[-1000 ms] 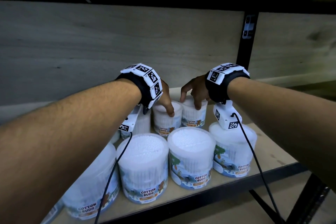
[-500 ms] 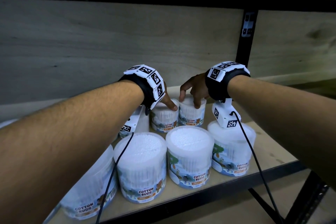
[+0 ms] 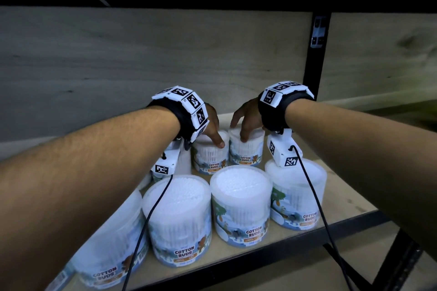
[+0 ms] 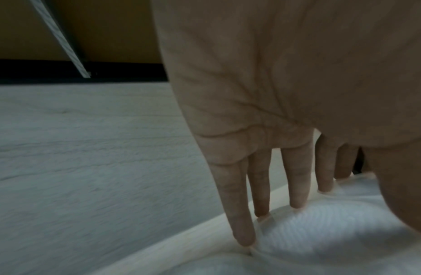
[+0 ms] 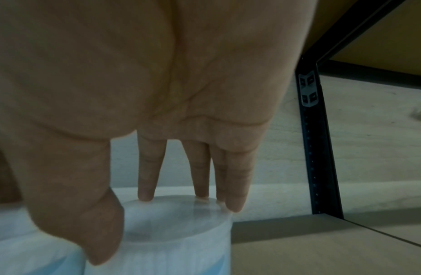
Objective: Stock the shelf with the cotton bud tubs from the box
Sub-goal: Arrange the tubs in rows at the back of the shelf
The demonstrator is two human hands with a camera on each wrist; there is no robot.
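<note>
Several clear cotton bud tubs with white lids stand on the wooden shelf (image 3: 347, 198). My left hand (image 3: 214, 130) holds the left back-row tub (image 3: 209, 157) from above, its thumb on the lid's near right edge. In the left wrist view its fingertips (image 4: 296, 202) sit on the far rim of that tub's lid (image 4: 322, 234). My right hand (image 3: 246, 123) grips the neighbouring back tub (image 3: 247, 151). In the right wrist view the fingers (image 5: 146, 186) stand on the far rim of the tub (image 5: 176, 223) and the thumb (image 5: 99, 232) lies down its near side.
Front-row tubs (image 3: 241, 203) stand near the shelf's front edge, under my forearms; another tub (image 3: 184, 163) is partly hidden behind the left wrist camera. A black upright post (image 3: 314, 59) stands behind on the right. Bare board lies to the right of the tubs.
Both hands stay on the same two back-row tubs. The whole view has drifted a little to the left; the tubs' places among the others look unchanged.
</note>
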